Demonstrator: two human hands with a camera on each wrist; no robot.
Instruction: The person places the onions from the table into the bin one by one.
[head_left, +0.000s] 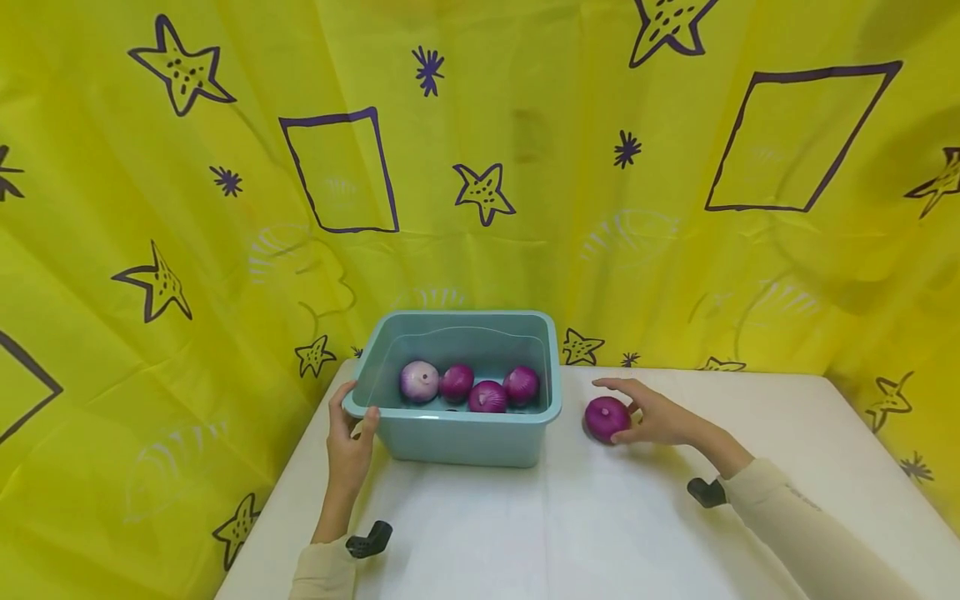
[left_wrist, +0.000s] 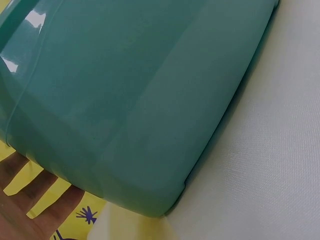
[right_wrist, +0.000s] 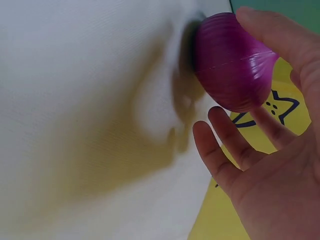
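Note:
A teal plastic tub [head_left: 457, 437] stands on the table with several purple onions inside, among them a paler onion [head_left: 419, 382] at the left. My left hand [head_left: 350, 446] grips the tub's front left corner, thumb at the front rim and fingers along the left side; those fingers [left_wrist: 37, 187] show beside the wall in the left wrist view. Right of the tub, a purple onion [head_left: 607, 419] sits on the table. Around it my right hand [head_left: 660, 417] is spread, the thumb [right_wrist: 272, 30] against the onion and the other fingers loosely apart.
A white cloth covers the table [head_left: 480, 533]. Behind it and at both sides hangs a yellow curtain [head_left: 465, 275] with dark stars and squares; the tub's back stands close to it. A black wrist mount [head_left: 370, 540] sits at the left sleeve, another [head_left: 707, 492] at the right.

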